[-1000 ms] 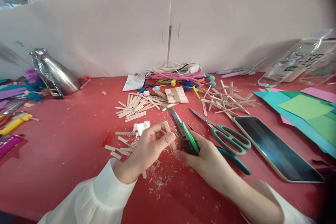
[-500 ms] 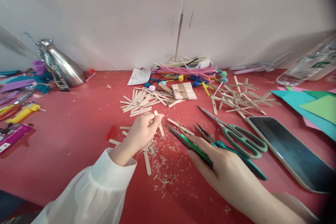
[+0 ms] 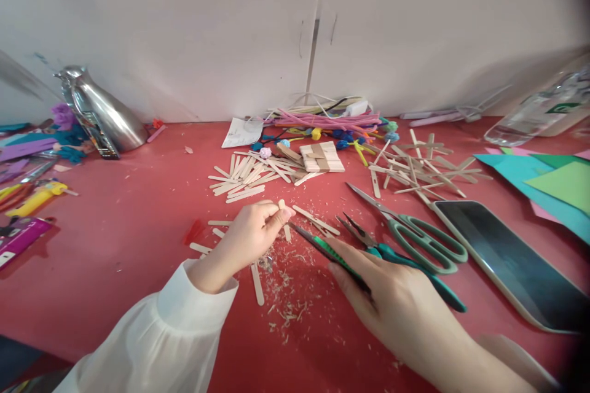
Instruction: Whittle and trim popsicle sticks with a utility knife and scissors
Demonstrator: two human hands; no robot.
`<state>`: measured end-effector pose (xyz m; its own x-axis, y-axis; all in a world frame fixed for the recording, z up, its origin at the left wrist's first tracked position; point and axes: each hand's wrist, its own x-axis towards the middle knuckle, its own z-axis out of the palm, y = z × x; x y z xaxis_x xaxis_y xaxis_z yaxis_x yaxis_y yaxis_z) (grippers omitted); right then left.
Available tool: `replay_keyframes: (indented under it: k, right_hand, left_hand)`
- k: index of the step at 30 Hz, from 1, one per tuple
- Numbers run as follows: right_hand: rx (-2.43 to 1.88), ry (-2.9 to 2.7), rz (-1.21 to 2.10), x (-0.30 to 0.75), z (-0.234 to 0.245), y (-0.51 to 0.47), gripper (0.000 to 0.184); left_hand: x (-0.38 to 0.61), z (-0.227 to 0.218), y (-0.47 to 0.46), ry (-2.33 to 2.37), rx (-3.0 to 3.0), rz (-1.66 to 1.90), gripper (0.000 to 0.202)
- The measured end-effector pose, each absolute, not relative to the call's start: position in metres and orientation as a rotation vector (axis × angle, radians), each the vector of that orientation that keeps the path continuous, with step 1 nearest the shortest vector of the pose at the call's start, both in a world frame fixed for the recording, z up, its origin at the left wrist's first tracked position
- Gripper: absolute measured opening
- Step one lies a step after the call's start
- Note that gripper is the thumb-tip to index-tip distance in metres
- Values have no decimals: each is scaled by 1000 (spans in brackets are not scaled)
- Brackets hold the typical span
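Note:
My left hand (image 3: 251,232) is closed, pinching a wooden craft stick (image 3: 287,232) between thumb and fingers, with the stick's rounded top poking out above. In my right hand (image 3: 391,295) is a green and black utility knife (image 3: 336,256), its blade pointing up and left close to the left fingertips. Whether the blade touches the stick I cannot tell. Wood shavings (image 3: 288,304) lie scattered on the red table (image 3: 152,245) below both hands. A few loose sticks (image 3: 316,220) rest just beyond the blade, and another stick (image 3: 257,284) lies under my left wrist.
Pliers (image 3: 364,233), green-handled scissors (image 3: 428,239) and a phone (image 3: 502,258) lie to the right. Piles of craft sticks (image 3: 244,175) and pipe cleaners (image 3: 322,120) sit toward the back wall. A steel jug (image 3: 108,113) stands at the left, coloured paper (image 3: 544,187) at the far right.
My left hand has shifted slightly right with the stick, which sits closer to the knife blade. The right hand keeps nearly the same place, and the knife has turned a little.

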<state>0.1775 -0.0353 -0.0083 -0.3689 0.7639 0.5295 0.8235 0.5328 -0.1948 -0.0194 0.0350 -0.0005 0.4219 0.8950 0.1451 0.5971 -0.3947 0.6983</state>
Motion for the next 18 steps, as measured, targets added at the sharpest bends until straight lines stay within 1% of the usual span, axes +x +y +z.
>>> replay_keyframes:
  k: [5,9,11,14,16,18]
  right_hand:
    - [-1305,-2159,-57,172,-13,-43,36]
    - [-1352,-2141,85,168,-14,-45,37]
    - [-1421,-2125,247,167,-12,-45,35]
    - [-1540,-2058,606,166,-9,-44,30]
    - [-1577,-1987,828,166,-7,-42,30]
    - [-1585,-1969,864,167,-6,-42,30]
  left_hand:
    - [-19,-2,33,1236,2126,720,40]
    - [-19,-3,33,1252,2102,746,40]
    - [-19,-4,33,1252,2081,743,41]
    - [-19,-6,35,1245,2038,741,43]
    - [-20,-7,35,1251,2015,749,44]
    - [-20,-8,36,1257,2006,756,44]
